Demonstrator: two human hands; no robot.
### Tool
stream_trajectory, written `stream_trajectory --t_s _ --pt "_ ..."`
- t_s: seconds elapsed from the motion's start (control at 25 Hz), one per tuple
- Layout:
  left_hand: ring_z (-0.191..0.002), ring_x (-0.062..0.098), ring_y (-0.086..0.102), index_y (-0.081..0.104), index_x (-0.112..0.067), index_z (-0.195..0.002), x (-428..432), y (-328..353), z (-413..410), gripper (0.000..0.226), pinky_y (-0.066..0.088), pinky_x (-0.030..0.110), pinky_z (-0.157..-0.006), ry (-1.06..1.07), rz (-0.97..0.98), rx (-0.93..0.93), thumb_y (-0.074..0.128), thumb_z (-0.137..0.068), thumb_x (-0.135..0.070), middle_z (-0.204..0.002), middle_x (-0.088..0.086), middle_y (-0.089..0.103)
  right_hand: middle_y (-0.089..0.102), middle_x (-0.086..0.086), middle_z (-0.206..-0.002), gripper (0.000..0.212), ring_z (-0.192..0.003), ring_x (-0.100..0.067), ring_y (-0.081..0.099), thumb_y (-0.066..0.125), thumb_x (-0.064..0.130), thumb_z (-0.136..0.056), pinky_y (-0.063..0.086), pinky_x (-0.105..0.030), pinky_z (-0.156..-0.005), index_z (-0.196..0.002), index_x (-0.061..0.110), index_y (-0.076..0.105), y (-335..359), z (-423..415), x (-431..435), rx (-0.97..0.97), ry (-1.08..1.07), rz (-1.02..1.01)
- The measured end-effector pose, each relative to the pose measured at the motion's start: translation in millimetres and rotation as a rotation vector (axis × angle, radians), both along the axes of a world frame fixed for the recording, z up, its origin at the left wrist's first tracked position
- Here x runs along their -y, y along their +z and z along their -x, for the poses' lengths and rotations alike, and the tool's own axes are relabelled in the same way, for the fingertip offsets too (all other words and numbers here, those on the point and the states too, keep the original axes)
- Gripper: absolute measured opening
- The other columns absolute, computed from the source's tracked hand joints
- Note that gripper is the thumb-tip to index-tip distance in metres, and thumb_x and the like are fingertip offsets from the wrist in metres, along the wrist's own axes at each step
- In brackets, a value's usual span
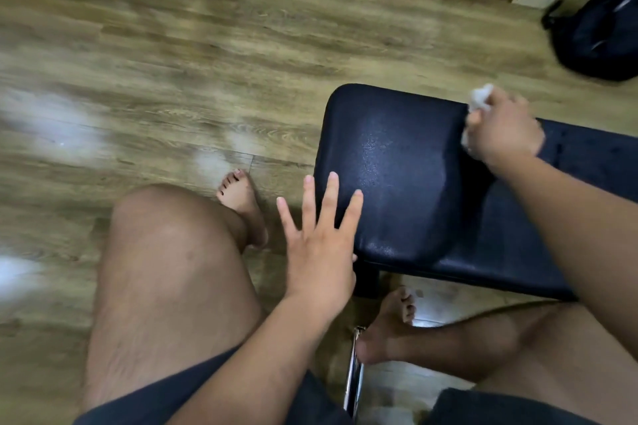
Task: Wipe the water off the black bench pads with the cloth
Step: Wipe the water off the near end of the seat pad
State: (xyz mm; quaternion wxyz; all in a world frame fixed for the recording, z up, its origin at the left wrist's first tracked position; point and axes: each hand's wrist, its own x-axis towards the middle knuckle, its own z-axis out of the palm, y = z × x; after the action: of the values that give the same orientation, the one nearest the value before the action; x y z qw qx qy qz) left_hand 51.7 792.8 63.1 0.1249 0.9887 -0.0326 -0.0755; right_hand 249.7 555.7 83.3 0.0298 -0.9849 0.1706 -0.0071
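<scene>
Far right, a white cloth (480, 101) is gripped by the right hand (502, 129) on the black bench pad (397, 169); the left hand (319, 235), fingers spread and holding nothing, is held at the pad's near-left edge.

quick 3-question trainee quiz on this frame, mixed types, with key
1. True or false: the right hand grips the crumpled white cloth.
2. Multiple choice: the left hand is A) gripping the cloth; B) open, fingers spread, at the near corner of the cushioned black bench pad; C) resting on a knee.
3. Fill in: the dark bag at the far right lies on the wood-look ____.

Key: 1 true; 2 B; 3 floor.
</scene>
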Motion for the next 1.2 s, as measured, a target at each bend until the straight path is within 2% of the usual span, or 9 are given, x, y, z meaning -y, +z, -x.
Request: stream_trajectory --t_s 0.12,0.24,0.4,0.56,0.68,0.84,0.96,1.08,1.2 --pt "-0.149 0.033 -0.014 0.007 -0.036 -0.153 1.8 -0.4 -1.6 0.094 -0.005 0.069 -0.111 -0.054 -0.024 -0.038 0.067 -0.081 -0.024 -0.164 0.005 -0.008 0.045 -0.023 -0.129 0.036 -0.111 -0.048 0.051 0.042 0.026 -0.093 0.043 -0.047 -0.09 -0.125 0.01 0.046 -0.7 29.9 31.0 0.038 -0.151 -0.058" --pt "-0.149 0.031 -0.014 0.005 -0.038 -0.152 2.3 1.4 -2.0 0.089 -0.006 0.069 -0.111 -0.079 -0.053 -0.045 0.063 -0.086 -0.03 -0.163 0.003 -0.009 0.045 -0.02 -0.131 0.037 -0.106 -0.046 0.056 0.044 0.018 -0.091 0.046 -0.045 -0.086 -0.127 0.009 0.046 -6.9 41.9 -20.4 0.073 -0.147 -0.066" --pt "-0.149 0.032 -0.013 0.012 -0.035 -0.152 2.2 5.2 -2.4 0.08 -0.004 0.07 -0.111 -0.077 -0.093 -0.073 0.059 -0.088 -0.03 -0.163 0.005 -0.006 0.046 -0.012 -0.131 0.032 -0.095 -0.037 0.06 0.047 0.02 -0.093 0.039 -0.038 -0.067 -0.125 0.017 0.049 -14.8 75.7 -139.9 -0.029 0.289 -0.101" --pt "-0.148 0.038 -0.015 0.01 -0.028 -0.154 14.3 14.4 -1.5 0.075 -0.006 0.071 -0.111 -0.059 -0.127 -0.12 0.05 -0.091 -0.02 -0.163 0.011 -0.009 0.053 -0.005 -0.116 0.024 -0.1 -0.03 0.056 0.048 0.03 -0.096 0.034 -0.034 -0.067 -0.118 0.024 0.056 -1.9 86.7 -152.7 -0.104 0.598 -0.128" --pt "-0.147 0.039 -0.018 -0.003 -0.029 -0.154 23.0 17.7 -0.4 0.084 -0.005 0.07 -0.111 -0.03 -0.139 -0.154 0.047 -0.09 -0.009 -0.162 0.01 -0.017 0.057 -0.005 -0.114 0.024 -0.103 -0.032 0.056 0.05 0.029 -0.095 0.041 -0.035 -0.072 -0.116 0.023 0.059 -2.8 84.9 -60.4 -0.043 0.389 0.009" --pt "-0.15 0.032 -0.007 0.004 -0.035 -0.153 16.6 9.3 -2.6 0.081 -0.002 0.066 -0.115 -0.023 -0.123 -0.106 0.054 -0.092 -0.018 -0.164 0.004 -0.006 0.061 -0.013 -0.107 0.019 -0.098 -0.039 0.052 0.051 0.025 -0.093 0.044 -0.04 -0.07 -0.108 0.017 0.061 4.5 134.4 80.4 -0.012 0.029 0.019" --pt "-0.151 0.024 0.001 0.007 -0.039 -0.152 5.1 10.3 -4.7 0.082 -0.001 0.061 -0.117 -0.073 -0.125 -0.081 0.061 -0.091 -0.034 -0.164 -0.002 0.0 0.063 -0.017 -0.103 0.02 -0.093 -0.04 0.057 0.054 0.018 -0.09 0.046 -0.04 -0.069 -0.104 0.013 0.066 4.1 162.2 70.0 0.041 -0.06 -0.012" --pt "-0.151 0.018 0.005 0.006 -0.032 -0.154 2.0 14.4 -6.2 0.09 0.0 0.057 -0.119 -0.013 0.022 -0.092 0.066 -0.086 -0.028 -0.163 -0.006 0.008 0.061 -0.011 -0.108 0.022 -0.093 -0.036 0.055 0.052 0.016 -0.089 0.047 -0.038 -0.07 -0.106 0.014 0.067 -13.3 181.8 -31.7 0.097 0.134 -0.137" --pt "-0.139 0.024 0.035 0.034 -0.022 -0.146 8.8 26.4 -4.2 0.075 0.017 0.055 -0.118 0.241 0.522 0.032 0.058 -0.078 -0.001 -0.149 0.002 0.042 0.054 -0.003 -0.122 0.03 -0.104 -0.029 0.049 0.049 0.014 -0.092 0.048 -0.039 -0.077 -0.12 0.019 0.061 -16.9 204.1 -125.8 -0.018 0.439 -0.325"
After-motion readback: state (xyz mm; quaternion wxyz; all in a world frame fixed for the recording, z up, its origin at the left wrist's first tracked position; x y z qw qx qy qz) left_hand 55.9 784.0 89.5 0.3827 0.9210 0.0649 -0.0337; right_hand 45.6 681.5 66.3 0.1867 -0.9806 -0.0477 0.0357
